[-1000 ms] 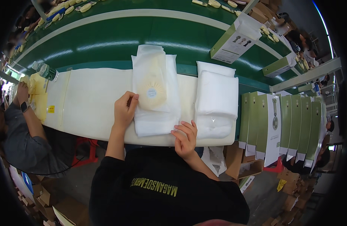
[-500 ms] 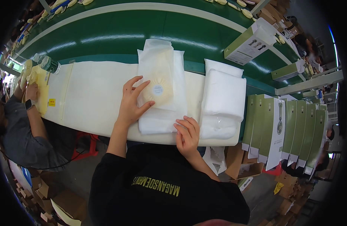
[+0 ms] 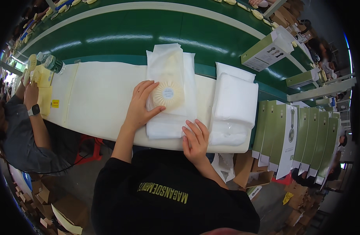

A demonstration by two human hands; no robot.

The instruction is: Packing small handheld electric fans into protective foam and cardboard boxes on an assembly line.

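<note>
A cream handheld fan (image 3: 161,99) with a ribbed round head and a pale blue round label lies inside a translucent white bag (image 3: 176,55), its handle showing faintly through the film. Beneath it are more flat white bags (image 3: 189,78) on the table. My left hand (image 3: 143,102) touches the bag at the left side of the fan head, thumb and fingers apart. At the near right corner of the bags, my right hand (image 3: 196,141) rests with its fingers stretched out, holding nothing.
Stacked white padded packs (image 3: 234,94) lie to the right on the white table (image 3: 99,94). Green-and-white boxes (image 3: 268,129) stand in a row beyond them. Behind is a green conveyor (image 3: 129,29). A plastic bottle (image 3: 53,63) and a co-worker's arm (image 3: 38,125) are at left.
My left hand has settled closer on the bag, its fingers drawn nearer together. The film now lies flatter, so the fan's ribs show more sharply. My right hand has hardly moved.
</note>
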